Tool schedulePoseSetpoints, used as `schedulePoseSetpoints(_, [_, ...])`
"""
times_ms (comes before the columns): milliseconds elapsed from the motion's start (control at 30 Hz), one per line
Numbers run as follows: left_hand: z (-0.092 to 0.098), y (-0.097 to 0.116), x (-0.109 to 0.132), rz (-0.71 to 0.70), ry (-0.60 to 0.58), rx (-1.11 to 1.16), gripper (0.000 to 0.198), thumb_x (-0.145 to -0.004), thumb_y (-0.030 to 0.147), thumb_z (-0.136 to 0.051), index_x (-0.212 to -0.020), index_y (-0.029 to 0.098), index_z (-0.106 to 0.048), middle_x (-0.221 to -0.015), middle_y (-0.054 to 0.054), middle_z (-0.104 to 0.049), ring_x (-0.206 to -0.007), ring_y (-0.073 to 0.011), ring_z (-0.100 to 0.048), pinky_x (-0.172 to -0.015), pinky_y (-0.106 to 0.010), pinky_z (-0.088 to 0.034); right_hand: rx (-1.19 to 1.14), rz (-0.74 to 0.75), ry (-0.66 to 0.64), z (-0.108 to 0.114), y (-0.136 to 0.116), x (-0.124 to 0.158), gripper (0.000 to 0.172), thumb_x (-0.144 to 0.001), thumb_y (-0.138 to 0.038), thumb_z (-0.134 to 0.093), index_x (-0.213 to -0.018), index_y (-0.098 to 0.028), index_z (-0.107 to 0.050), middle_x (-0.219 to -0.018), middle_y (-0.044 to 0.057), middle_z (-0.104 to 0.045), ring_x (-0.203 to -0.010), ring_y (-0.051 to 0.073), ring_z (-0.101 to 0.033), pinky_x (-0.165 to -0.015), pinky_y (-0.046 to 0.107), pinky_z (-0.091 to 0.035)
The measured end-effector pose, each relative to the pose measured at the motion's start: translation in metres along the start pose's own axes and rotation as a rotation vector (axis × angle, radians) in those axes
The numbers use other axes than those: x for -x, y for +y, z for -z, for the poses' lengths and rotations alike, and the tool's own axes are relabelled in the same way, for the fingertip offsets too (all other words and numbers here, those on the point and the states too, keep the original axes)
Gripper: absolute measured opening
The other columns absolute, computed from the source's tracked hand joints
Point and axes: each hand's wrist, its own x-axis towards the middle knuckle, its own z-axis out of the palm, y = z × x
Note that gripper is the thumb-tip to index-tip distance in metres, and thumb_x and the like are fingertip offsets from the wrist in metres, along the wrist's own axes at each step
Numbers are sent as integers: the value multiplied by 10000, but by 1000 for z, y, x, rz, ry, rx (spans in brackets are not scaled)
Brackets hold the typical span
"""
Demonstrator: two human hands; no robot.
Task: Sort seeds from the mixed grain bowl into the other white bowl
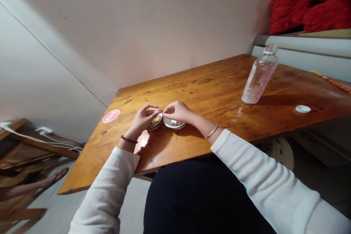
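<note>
1. Head view: the left hand point(141, 120) is curled, and its fingertips meet the right hand point(177, 112) around a small white piece point(161, 114), too small to identify; both hands look closed on it.
2. A grain-filled dish point(155, 122) sits beneath them, just beside a white saucer point(174, 124) with dark specks, on the wooden tabletop point(208, 80).
3. A plastic bottle point(260, 76) stands well off to the right, near a white cap point(303, 109).

My left arm point(104, 190) and right arm point(263, 175) reached forward, bent a little, and my left hand point(141, 120) and right hand point(178, 112) nearly met.
</note>
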Motion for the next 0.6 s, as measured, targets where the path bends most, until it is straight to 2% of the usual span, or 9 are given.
schedulePoseSetpoints(600, [-1,2,0,30,30,-25,511,-625,457,-794,-970,158,-565,-877,-92,-738,-765,-190,-692,-636,-234,-490,-6,2,0,0,-2,1,181,-760,-317,-671,-837,-173,-750,-812,45,-747,-782,162,-699,-695,215,-516])
